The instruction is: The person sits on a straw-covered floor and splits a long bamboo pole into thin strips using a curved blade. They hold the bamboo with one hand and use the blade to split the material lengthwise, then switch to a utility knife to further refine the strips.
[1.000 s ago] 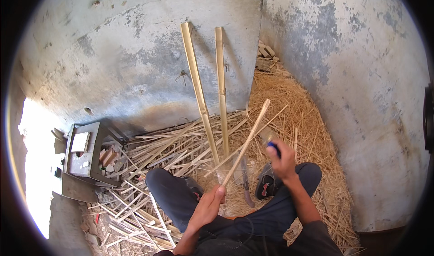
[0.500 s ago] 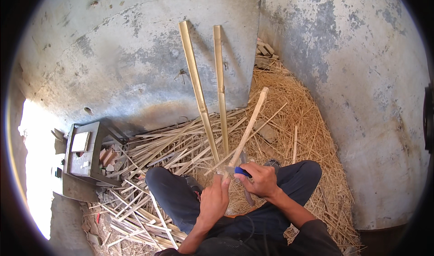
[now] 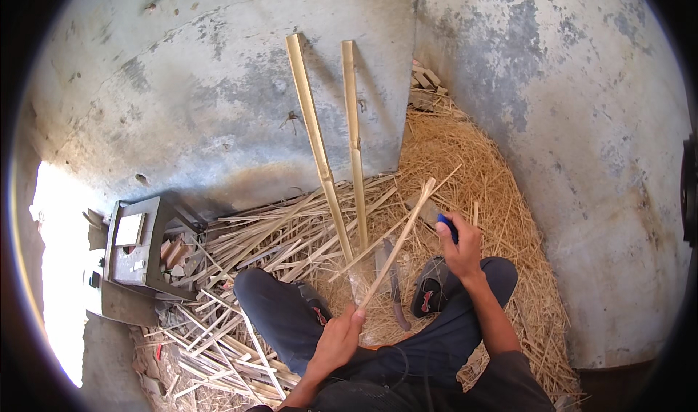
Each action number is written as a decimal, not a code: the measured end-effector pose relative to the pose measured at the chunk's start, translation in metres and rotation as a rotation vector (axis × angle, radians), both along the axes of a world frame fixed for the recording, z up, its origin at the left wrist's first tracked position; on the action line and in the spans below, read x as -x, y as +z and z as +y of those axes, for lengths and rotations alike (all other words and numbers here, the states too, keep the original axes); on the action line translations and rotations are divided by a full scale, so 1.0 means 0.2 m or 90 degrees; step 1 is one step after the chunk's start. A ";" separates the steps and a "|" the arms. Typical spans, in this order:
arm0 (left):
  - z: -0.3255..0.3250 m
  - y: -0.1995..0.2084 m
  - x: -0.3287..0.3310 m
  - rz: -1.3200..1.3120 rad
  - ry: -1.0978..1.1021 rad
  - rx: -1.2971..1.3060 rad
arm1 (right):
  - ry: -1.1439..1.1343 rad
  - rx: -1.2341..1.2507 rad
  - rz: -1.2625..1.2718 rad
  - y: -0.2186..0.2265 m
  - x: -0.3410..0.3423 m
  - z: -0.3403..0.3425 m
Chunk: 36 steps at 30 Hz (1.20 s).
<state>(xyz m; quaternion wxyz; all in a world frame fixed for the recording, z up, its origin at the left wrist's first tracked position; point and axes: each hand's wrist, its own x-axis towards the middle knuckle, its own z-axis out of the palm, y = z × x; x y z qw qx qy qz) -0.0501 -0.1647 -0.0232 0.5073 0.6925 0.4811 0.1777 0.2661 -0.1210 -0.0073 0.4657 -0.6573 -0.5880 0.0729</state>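
Observation:
My left hand point(image 3: 338, 341) is closed round the near end of a pale split bamboo strip point(image 3: 396, 246), which slants away forward and right. To the right of the strip's far part, my right hand point(image 3: 463, 248) grips a blue-handled knife point(image 3: 447, 226); its blade is hard to make out. The knife is apart from the strip. Between my feet lies a tool with a grey blade and a dark curved handle point(image 3: 398, 301). A pale, shiny block-like piece point(image 3: 358, 285) stands beside the strip, partly hidden.
Two long bamboo lengths point(image 3: 314, 125) lean against the worn wall ahead. Split strips point(image 3: 218, 354) lie heaped at left, and shavings point(image 3: 509, 266) cover the floor at right. A dark wooden stool-like frame point(image 3: 145, 241) stands far left. My shod feet point(image 3: 430, 285) are close by.
My right hand has moved forward and right with the knife, away from the near end of the strip. My left hand has shifted slightly back, and the strip's far end has dropped lower.

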 end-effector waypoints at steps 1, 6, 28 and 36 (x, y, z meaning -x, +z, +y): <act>0.01 -0.02 0.01 -0.037 0.000 0.011 | 0.020 -0.003 0.009 0.00 0.03 -0.01; 0.08 -0.03 -0.01 -0.118 -0.007 0.058 | 0.129 -0.064 -0.075 -0.06 0.19 -0.07; 0.08 0.06 -0.07 -0.035 0.021 -0.039 | 0.105 -0.064 -0.202 -0.05 0.25 -0.02; -0.13 -0.04 0.09 0.027 -0.014 0.015 | -0.134 0.055 -0.115 0.01 -0.20 0.16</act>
